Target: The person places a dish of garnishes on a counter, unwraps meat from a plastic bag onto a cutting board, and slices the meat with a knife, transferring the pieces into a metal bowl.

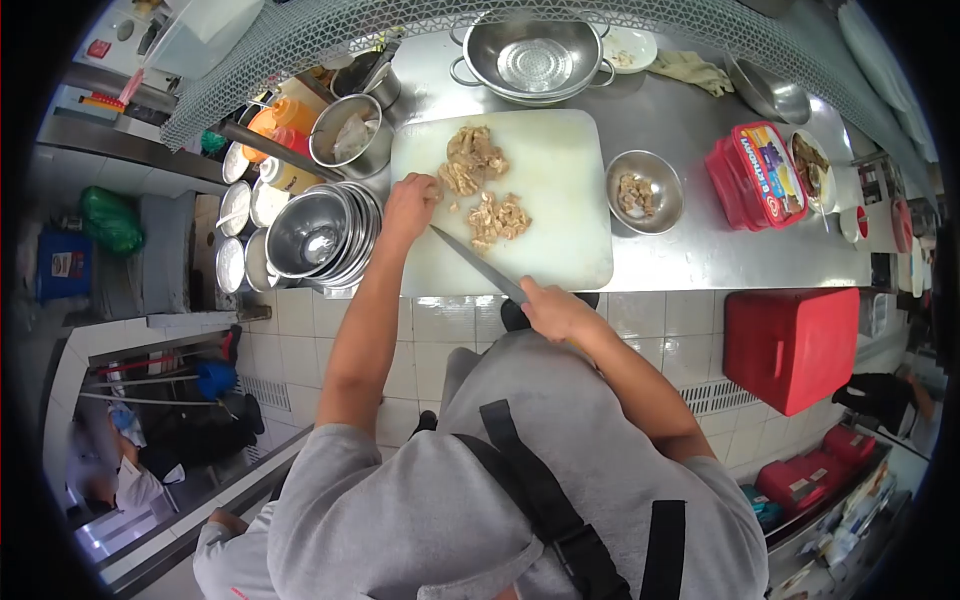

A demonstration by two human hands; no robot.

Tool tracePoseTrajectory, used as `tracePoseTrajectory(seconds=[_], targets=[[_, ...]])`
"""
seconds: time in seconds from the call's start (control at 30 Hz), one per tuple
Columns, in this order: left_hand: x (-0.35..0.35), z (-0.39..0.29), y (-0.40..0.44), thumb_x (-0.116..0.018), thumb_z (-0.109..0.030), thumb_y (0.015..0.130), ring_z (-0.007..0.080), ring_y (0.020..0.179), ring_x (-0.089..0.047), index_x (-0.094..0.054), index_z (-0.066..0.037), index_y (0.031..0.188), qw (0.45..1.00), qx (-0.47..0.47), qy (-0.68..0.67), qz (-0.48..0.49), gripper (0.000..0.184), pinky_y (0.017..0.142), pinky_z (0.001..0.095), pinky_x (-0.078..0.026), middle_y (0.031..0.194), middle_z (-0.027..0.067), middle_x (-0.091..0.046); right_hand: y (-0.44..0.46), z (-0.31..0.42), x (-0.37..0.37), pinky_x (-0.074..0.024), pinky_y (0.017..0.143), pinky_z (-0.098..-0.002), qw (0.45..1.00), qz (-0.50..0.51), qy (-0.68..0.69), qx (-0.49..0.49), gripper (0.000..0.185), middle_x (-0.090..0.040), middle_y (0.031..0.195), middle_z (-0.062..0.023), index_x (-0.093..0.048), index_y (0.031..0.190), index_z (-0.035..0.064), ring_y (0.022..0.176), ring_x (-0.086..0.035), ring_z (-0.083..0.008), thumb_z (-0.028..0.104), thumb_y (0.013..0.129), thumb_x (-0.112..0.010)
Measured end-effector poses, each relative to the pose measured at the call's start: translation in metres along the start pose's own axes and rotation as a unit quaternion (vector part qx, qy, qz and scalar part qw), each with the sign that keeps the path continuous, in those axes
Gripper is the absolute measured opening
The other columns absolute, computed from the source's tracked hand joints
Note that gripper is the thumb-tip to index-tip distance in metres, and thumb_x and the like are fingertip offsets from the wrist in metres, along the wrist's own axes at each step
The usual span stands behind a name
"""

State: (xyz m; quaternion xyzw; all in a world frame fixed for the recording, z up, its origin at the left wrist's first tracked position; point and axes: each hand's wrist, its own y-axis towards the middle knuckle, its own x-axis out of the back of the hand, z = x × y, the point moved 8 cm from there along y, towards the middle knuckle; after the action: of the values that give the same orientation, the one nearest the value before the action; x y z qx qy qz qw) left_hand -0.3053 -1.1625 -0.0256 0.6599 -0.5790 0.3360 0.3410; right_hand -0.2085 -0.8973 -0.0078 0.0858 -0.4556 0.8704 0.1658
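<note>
My right hand (560,312) is wrapped round the handle of a long kitchen knife (480,264). The blade points up and left over the lower left of the white cutting board (560,200). At the board's left edge is my left hand (410,203), its fingers curled together; whatever they may hold is hidden. To the right of those fingers lies a pile of larger cooked meat pieces (473,160). Below that pile sits a heap of chopped meat (498,220). A small steel bowl (668,200) beside the board contains more meat pieces.
Stacked steel bowls (310,235) and a pot (350,135) crowd the left side. A colander (535,60) stands behind the board. Red tubs (755,175) sit at the right. A red bin (790,345) is on the floor. Other people are at the far left and right.
</note>
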Motion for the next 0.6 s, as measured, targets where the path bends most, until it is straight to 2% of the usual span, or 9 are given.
tracePoseTrajectory(seconds=[0.07, 0.1, 0.17, 0.27, 0.33, 0.43, 0.5, 0.53, 0.6], targets=[[-0.006, 0.0, -0.005, -0.069, -0.002, 0.074, 0.0362, 0.1, -0.062, -0.068, -0.002, 0.1, 1.0, 0.02, -0.013, 0.007, 0.026, 0.091, 0.042, -0.049, 0.102, 0.0171, -0.065, 0.005, -0.01, -0.004, -0.0486, 0.082, -0.0545, 1.0, -0.005, 0.026, -0.011, 0.034, -0.065, 0.096, -0.0325, -0.042, 0.126, 0.0005, 0.092, -0.064, -0.0489, 0.019, 0.098, -0.048], [-0.009, -0.005, -0.008, -0.069, -0.002, 0.074, 0.0362, 0.1, -0.062, -0.068, -0.002, 0.1, 1.0, 0.021, -0.014, 0.007, 0.026, 0.091, 0.042, -0.049, 0.102, 0.0171, -0.065, 0.009, -0.019, -0.004, -0.0483, 0.083, -0.0548, 0.998, -0.045, -0.022, 0.029, 0.034, -0.065, 0.097, -0.0325, -0.041, 0.126, 0.001, 0.093, -0.064, -0.0491, 0.018, 0.098, -0.048], [-0.022, -0.033, -0.012, -0.072, -0.005, 0.074, 0.0348, 0.094, -0.063, -0.068, -0.003, 0.097, 0.996, -0.067, 0.013, 0.054, 0.024, 0.086, 0.0415, -0.05, 0.098, 0.0162, -0.066, 0.003, -0.032, -0.002, -0.0481, 0.084, -0.0551, 0.991, -0.082, -0.077, 0.072, 0.033, -0.065, 0.098, -0.0325, -0.041, 0.126, 0.0015, 0.094, -0.064, -0.0492, 0.018, 0.098, -0.047], [-0.024, -0.053, -0.019, -0.073, -0.007, 0.074, 0.0345, 0.09, -0.063, -0.069, -0.004, 0.094, 0.992, -0.102, -0.021, 0.068, 0.021, 0.084, 0.0411, -0.05, 0.095, 0.0149, -0.066, -0.019, -0.039, 0.014, -0.0471, 0.085, -0.0561, 0.992, -0.091, -0.083, 0.032, 0.033, -0.065, 0.1, -0.0325, -0.04, 0.126, 0.0023, 0.097, -0.063, -0.0496, 0.018, 0.098, -0.047], [-0.014, -0.051, -0.026, -0.074, -0.007, 0.073, 0.0344, 0.09, -0.063, -0.068, -0.004, 0.092, 0.994, -0.081, -0.035, 0.071, 0.02, 0.082, 0.0411, -0.05, 0.094, 0.0141, -0.066, -0.025, -0.05, 0.016, -0.0464, 0.087, -0.0565, 0.996, -0.068, -0.053, -0.017, 0.032, -0.064, 0.107, -0.0321, -0.041, 0.124, 0.0028, 0.1, -0.062, -0.0498, 0.019, 0.098, -0.048], [0.002, -0.037, -0.044, -0.077, -0.007, 0.073, 0.0317, 0.09, -0.064, -0.068, -0.004, 0.093, 0.999, -0.01, -0.04, 0.014, 0.023, 0.079, 0.0382, -0.051, 0.091, 0.0114, -0.067, -0.022, -0.055, 0.02, -0.0467, 0.087, -0.0566, 0.991, -0.096, -0.09, 0.008, 0.03, -0.062, 0.111, -0.0321, -0.041, 0.122, 0.0033, 0.101, -0.061, -0.0495, 0.019, 0.097, -0.048], [-0.011, -0.036, -0.069, -0.078, -0.006, 0.074, 0.0271, 0.091, -0.064, -0.068, -0.003, 0.095, 0.986, 0.038, -0.151, 0.052, 0.024, 0.076, 0.0355, -0.053, 0.097, 0.0095, -0.066, -0.026, -0.053, 0.017, -0.0468, 0.087, -0.0566, 0.988, -0.115, -0.1, 0.016, 0.029, -0.062, 0.11, -0.0321, -0.041, 0.122, 0.0036, 0.1, -0.062, -0.0496, 0.018, 0.097, -0.048], [-0.016, -0.036, -0.078, -0.078, -0.006, 0.074, 0.0271, 0.091, -0.064, -0.068, -0.003, 0.095, 0.986, 0.043, -0.151, 0.049, 0.024, 0.076, 0.0355, -0.053, 0.097, 0.0095, -0.066, -0.027, -0.049, 0.019, -0.0468, 0.088, -0.0567, 0.984, -0.138, -0.108, 0.023, 0.028, -0.062, 0.11, -0.0322, -0.041, 0.121, 0.0038, 0.099, -0.062, -0.0498, 0.017, 0.098, -0.047], [-0.011, -0.045, -0.09, -0.075, -0.005, 0.075, 0.0313, 0.093, -0.061, -0.066, -0.003, 0.095, 0.99, -0.001, -0.134, -0.044, 0.022, 0.084, 0.0405, -0.05, 0.101, 0.0125, -0.062, -0.032, -0.034, 0.018, -0.0474, 0.087, -0.0563, 0.982, -0.139, -0.127, 0.026, 0.026, -0.062, 0.108, -0.0322, -0.041, 0.121, 0.0043, 0.099, -0.062, -0.0497, 0.014, 0.097, -0.046]])
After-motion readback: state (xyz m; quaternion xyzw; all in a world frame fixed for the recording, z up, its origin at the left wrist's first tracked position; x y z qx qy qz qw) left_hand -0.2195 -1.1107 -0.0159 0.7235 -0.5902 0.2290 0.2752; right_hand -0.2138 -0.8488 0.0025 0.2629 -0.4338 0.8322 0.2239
